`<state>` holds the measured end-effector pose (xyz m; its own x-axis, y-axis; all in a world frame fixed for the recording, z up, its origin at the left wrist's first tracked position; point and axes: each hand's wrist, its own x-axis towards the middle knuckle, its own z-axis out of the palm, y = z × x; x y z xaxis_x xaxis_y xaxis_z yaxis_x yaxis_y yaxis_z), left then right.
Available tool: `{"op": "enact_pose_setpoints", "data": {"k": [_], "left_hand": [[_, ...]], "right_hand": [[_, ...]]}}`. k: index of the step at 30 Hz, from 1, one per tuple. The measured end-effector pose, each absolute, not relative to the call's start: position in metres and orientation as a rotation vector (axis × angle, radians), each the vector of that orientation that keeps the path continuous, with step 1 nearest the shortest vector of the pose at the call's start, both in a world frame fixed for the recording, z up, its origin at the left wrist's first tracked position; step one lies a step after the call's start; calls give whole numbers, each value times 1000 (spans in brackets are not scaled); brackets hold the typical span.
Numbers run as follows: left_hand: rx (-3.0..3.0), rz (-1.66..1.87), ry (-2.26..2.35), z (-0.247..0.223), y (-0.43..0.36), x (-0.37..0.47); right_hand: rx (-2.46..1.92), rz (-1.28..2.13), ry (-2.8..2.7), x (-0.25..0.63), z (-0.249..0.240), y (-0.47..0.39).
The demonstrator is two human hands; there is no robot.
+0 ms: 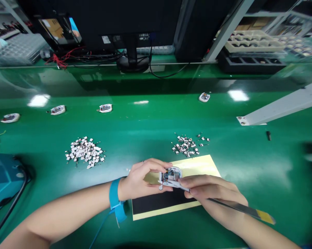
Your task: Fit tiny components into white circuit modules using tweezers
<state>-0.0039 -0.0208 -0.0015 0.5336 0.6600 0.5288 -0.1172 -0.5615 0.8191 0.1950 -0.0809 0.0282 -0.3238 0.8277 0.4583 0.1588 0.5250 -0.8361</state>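
Between the thumb and fingers of my left hand [142, 178] is a small white device housing [171, 175] with its circuit board showing. A blue wrist strap [114, 193] with a cord is on that arm. My right hand [218, 195] is closed around a slim metal tool, seemingly tweezers [235, 205], with a yellow patch at its rear end. The tool's front end reaches the lower right edge of the housing. Fingers partly hide that contact. Beneath both hands lies a pale yellow sheet [197, 166] with a black area.
Two piles of tiny silvery parts, one left [84, 151] and one right [186, 146], lie on the green bench [140, 128]. Several open housings [105, 108] stand farther back. A white metal brace [282, 103] slants at right. Blue equipment [8, 176] stands at left, a monitor [131, 52] behind.
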Motion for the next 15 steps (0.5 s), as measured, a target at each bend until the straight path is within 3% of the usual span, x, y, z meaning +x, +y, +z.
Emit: {"op": "enact_pose_setpoints", "data": {"k": [8,15], "left_hand": [[2037,1142,501,4,-22,-3],[2035,1173,515,5,-22,-2]], "right_hand": [[-805,674,-1945,196,31,-81],[-826,783,-1816,193,25,-79]]}}
